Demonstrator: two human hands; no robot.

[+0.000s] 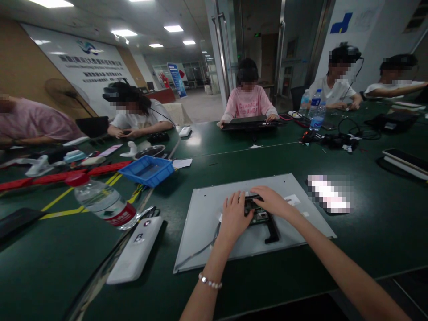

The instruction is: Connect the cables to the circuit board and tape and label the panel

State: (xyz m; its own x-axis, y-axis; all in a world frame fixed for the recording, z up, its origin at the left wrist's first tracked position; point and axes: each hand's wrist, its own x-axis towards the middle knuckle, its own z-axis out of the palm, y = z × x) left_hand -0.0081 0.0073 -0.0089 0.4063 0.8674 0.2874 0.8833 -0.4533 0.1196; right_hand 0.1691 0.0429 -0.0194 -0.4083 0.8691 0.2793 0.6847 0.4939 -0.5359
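A flat grey panel [207,209] lies on the green table in front of me. On its middle rests a black plastic frame [272,232] with a circuit board [262,216] in it. My left hand [234,216] grips the frame's left side, fingers extended over its edge and thumb on the board side. From the right, my right hand [272,200] grips the frame's upper edge between thumb and fingers. Both hands partly cover the frame and board. A grey cable [200,252] runs from beneath my left hand toward the panel's lower left corner.
Left of the panel lie a white device [137,252], a tilted water bottle [103,200] and a blue tray [149,170]. A lit phone [327,194] is at the right. Several people sit around the table; the person opposite [249,102] holds a dark panel.
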